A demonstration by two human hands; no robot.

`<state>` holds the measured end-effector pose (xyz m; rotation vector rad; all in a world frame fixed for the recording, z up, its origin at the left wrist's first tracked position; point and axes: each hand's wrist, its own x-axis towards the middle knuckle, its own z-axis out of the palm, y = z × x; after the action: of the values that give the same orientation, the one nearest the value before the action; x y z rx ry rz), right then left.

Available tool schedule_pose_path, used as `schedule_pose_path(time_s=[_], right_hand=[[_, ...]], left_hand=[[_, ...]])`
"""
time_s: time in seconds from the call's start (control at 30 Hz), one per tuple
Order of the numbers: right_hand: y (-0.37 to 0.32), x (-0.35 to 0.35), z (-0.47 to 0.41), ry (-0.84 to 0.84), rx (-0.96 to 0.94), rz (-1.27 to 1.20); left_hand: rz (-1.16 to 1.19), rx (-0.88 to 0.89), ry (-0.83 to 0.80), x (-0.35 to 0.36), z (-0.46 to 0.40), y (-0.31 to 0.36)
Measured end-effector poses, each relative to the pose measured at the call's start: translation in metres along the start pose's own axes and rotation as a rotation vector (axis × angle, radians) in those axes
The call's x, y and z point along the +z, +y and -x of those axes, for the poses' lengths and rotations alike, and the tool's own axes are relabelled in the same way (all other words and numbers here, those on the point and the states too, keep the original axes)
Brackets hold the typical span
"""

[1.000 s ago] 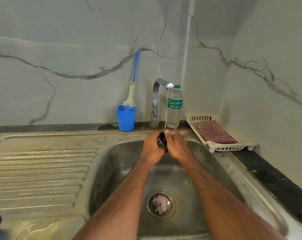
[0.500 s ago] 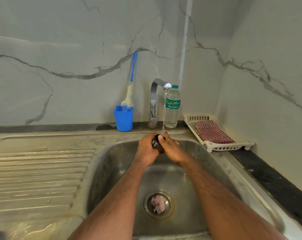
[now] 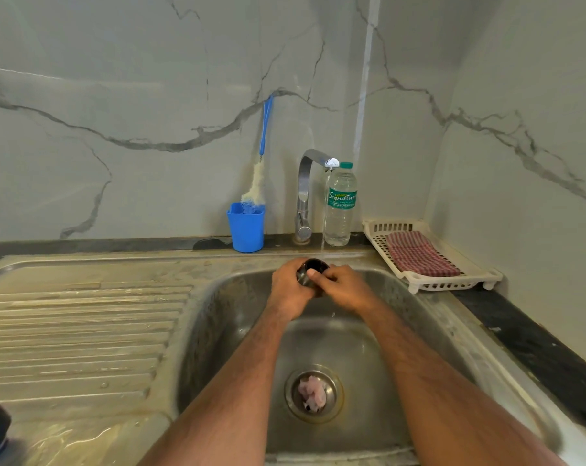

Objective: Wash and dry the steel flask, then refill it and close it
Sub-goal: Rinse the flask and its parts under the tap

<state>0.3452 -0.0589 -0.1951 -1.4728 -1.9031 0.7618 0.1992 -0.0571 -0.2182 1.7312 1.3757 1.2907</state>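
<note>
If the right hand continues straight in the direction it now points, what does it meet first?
Probably the flask: the right hand points left and slightly away, its thumb already on it. Beyond lies the left hand. Depth is uncertain.

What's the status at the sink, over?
Left hand and right hand both grip the dark flask over the sink basin. Tap running thin beside it. Nothing in the way.

Both bare forearms reach from the near edge toward the far middle, converging; the left hand (image 3: pixel 290 286) curls its fingers around a dark object; the right hand (image 3: pixel 343 288) grips it from the right, thumb (image 3: pixel 313 274) pressed on top.
</note>
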Motion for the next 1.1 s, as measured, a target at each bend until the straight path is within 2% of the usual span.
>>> schedule_pose_path(time_s=[0.1,0.23,0.33,0.43,0.5,0.57,0.67,0.83,0.93,1.1], right_hand=[[-0.001,-0.001,0.001,0.028,-0.013,-0.005],[0.000,-0.002,-0.004,0.131,0.050,0.052],[0.005,0.001,-0.004,0.074,0.067,0.115],[0.011,0.002,-0.004,0.098,0.088,0.136],[0.011,0.004,-0.006,0.157,0.086,0.082],[0.012,0.005,-0.009,0.210,0.118,-0.083],[0.007,0.006,-0.010,0.138,0.230,-0.432],[0.004,0.009,-0.005,0.031,0.337,-0.718],[0.004,0.009,-0.004,0.036,0.400,-0.783],[0.005,0.010,-0.004,0.044,0.313,-0.746]], left_hand=[[0.063,-0.079,0.000,0.004,-0.001,0.000],[0.126,-0.163,-0.099,0.007,0.002,-0.004],[0.134,-0.229,-0.114,0.006,0.001,-0.009],[0.056,-0.322,-0.187,0.004,0.003,-0.015],[0.030,-0.402,-0.247,0.004,0.007,-0.016],[0.058,-0.440,-0.289,0.005,0.010,-0.014],[0.182,-0.416,-0.249,0.006,0.010,-0.009],[0.250,-0.300,-0.161,0.005,0.007,-0.009],[0.304,-0.217,-0.137,0.006,0.004,-0.008],[0.282,-0.237,-0.022,0.009,-0.002,0.001]])
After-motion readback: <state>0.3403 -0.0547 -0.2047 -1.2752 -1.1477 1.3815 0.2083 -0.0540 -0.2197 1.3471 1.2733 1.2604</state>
